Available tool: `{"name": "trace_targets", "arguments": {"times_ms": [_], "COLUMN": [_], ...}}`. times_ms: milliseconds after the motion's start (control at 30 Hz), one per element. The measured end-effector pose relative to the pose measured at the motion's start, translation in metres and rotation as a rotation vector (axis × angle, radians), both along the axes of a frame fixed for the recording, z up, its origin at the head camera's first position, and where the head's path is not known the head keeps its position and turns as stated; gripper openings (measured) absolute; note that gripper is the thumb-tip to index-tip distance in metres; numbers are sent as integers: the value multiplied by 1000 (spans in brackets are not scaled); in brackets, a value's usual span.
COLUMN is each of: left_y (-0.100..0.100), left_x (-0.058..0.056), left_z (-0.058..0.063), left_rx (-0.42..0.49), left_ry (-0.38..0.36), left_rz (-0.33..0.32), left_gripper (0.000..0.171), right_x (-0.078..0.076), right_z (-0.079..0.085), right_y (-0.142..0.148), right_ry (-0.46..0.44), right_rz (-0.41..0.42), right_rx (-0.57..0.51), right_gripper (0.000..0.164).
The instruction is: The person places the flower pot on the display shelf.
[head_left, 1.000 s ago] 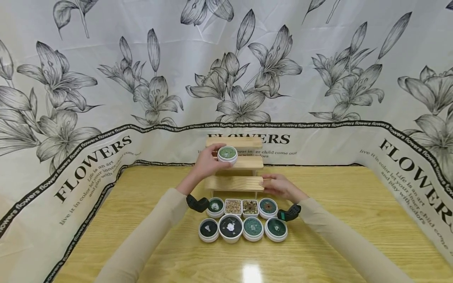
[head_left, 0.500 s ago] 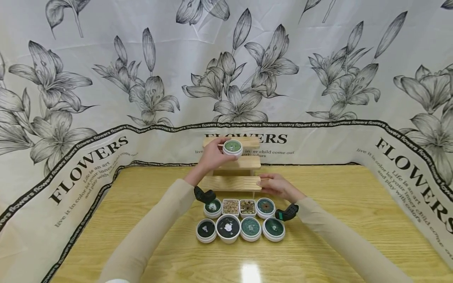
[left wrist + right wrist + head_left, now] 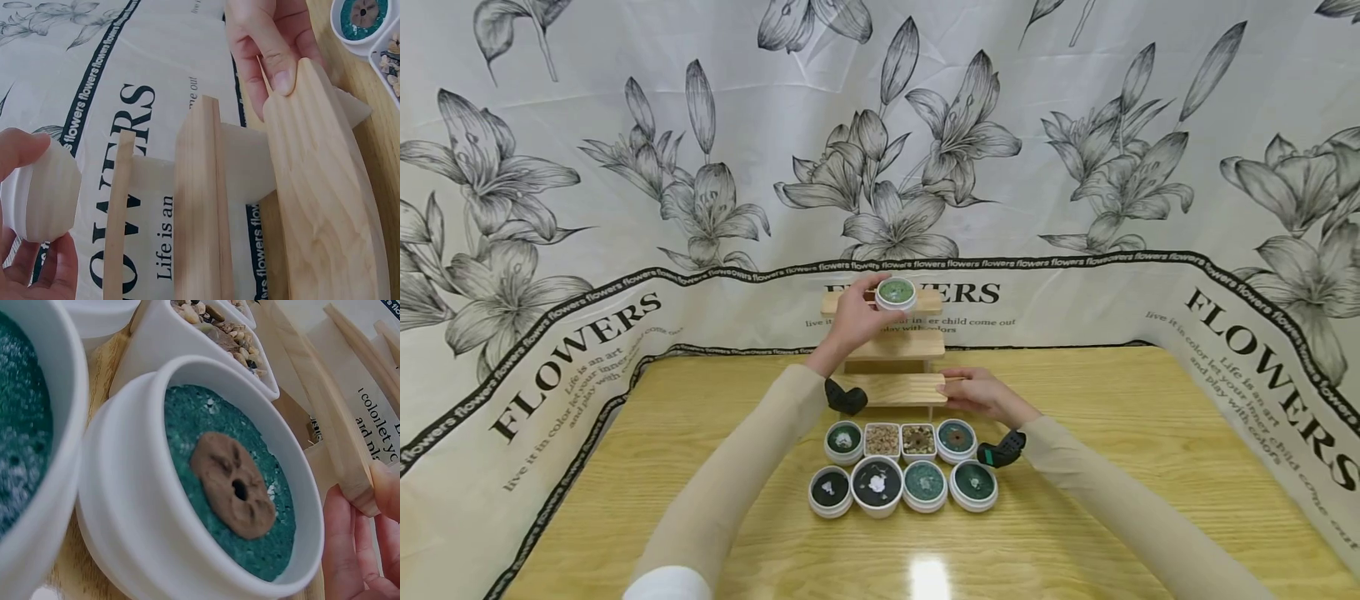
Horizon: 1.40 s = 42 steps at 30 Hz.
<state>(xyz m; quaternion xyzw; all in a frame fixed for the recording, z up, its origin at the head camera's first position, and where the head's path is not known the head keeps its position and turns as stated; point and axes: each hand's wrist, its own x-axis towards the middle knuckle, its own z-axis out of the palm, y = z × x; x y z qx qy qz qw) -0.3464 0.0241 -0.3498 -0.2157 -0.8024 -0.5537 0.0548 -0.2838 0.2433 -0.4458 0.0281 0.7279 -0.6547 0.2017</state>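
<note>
My left hand (image 3: pixel 855 315) grips a small round white pot (image 3: pixel 897 294) with a green, speckled filling, held up at the top tier of a wooden three-step stand (image 3: pixel 891 389). In the left wrist view the pot (image 3: pixel 53 190) is seen from its side, between thumb and fingers, apart from the top board (image 3: pixel 117 206). My right hand (image 3: pixel 988 395) pinches the right end of the lowest board, thumb on top; the right wrist view shows fingers (image 3: pixel 342 544) under that board's end (image 3: pixel 350 469).
In front of the stand are two rows of white pots, including a teal-filled one with a brown disc (image 3: pixel 957 437), square pebble-filled ones (image 3: pixel 882 439) and a dark-filled one (image 3: pixel 877 485). A flower-printed cloth (image 3: pixel 1060 300) hangs behind the wooden table (image 3: pixel 1075 375).
My left hand has raised the green-filled pot from the middle board's level to the top board's, shifting slightly right. My right hand keeps its hold on the lowest board.
</note>
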Motion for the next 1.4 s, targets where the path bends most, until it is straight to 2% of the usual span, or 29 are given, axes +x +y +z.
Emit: {"name": "trace_targets", "arguments": {"times_ms": [267, 567, 733, 1133, 1400], "left_y": [14, 27, 33, 40, 42], "left_x": [-9, -21, -25, -25, -25], "left_z": [-3, -4, -9, -11, -14], "left_rx": [13, 34, 13, 27, 106], "left_ry": [-30, -55, -39, -38, -84], "left_rz": [-11, 25, 33, 15, 41], "left_gripper": [69, 69, 69, 70, 69], "right_x": [3, 1, 1, 4, 2], "right_z": [0, 2, 2, 3, 4], "right_y": [-1, -2, -4, -4, -4], "right_ry": [-15, 13, 3, -12, -22], "right_rz": [-23, -12, -23, -41, -35], "right_rx": [10, 10, -4, 4, 15], "right_gripper": [59, 57, 56, 56, 57]}}
